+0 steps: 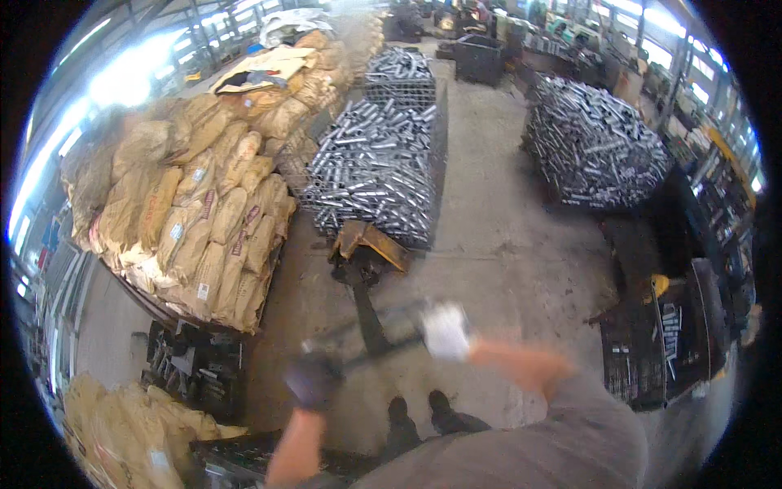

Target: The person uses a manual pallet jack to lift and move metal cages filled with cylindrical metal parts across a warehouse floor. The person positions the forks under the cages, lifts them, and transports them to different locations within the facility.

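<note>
A long grey, frame-like thing (401, 328), smeared by motion, spans the gap between my hands in front of my body. At its right end my right hand (446, 332), in a white glove, is closed on it. My left hand (314, 381), in a dark glove, grips the left end lower down; its fingers are blurred. Beyond it stands a pallet jack (368, 244) with a worn yellow body, its dark handle (366, 314) rising toward me behind or through the blurred thing. I cannot tell whether the two touch.
A wire cage (371, 175) heaped with short metal tubes stands just past the jack, with another behind it. Stacked brown sacks (195, 204) fill the left. At right are a heaped bin (603, 147) and a dark rack (664, 342). My shoes (419, 407) stand on concrete.
</note>
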The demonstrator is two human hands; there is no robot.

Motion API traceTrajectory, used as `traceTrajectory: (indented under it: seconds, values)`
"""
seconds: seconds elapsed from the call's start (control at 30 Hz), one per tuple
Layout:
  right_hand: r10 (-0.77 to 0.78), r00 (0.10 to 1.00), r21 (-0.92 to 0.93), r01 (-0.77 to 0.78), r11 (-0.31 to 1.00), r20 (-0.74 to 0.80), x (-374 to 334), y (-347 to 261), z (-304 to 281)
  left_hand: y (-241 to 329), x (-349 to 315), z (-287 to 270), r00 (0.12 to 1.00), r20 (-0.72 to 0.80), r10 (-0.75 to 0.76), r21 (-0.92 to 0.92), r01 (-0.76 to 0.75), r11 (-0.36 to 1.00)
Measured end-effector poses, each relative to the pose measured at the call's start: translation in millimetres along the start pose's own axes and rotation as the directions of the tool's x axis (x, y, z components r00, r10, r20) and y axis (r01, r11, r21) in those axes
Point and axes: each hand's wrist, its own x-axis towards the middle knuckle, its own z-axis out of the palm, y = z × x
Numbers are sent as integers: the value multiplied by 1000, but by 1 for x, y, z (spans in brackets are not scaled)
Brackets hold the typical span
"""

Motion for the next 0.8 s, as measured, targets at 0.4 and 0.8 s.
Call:
traceTrajectory:
  seconds: [0.4,0.8]
  values:
    - [39,894,-133,23,991,446,106,40,-24,-26,75,-54,988,152,-2,-16,4,1000]
    - [-229,352,236,23,972,908,-124,-23,64,44,-121,113,772,556,309,-217,-225,950]
